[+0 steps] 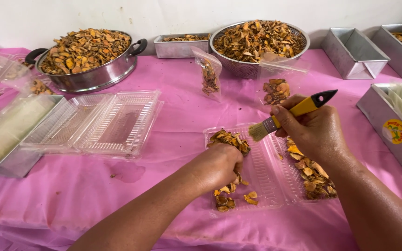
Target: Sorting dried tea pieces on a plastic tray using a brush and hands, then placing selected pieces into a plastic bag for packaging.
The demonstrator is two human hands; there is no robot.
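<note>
An open clear plastic clamshell tray (pixel 266 179) lies on the pink tablecloth before me, with dried orange-brown slices (pixel 229 139) in both halves. My left hand (pixel 215 166) rests in the left half, fingers curled around some of the slices. Above the tray's hinge my right hand (pixel 313 132) holds a yellow-handled paintbrush (pixel 298 110), its pale bristles pointing left toward the slices.
Stacked empty clamshell trays (pixel 103 122) lie at the left. At the back stand a steel pot (pixel 87 62) and a colander (pixel 257 44) heaped with dried slices, plus two filled clear bags (pixel 209 74). Metal tins (pixel 352 53) line the right and back edges.
</note>
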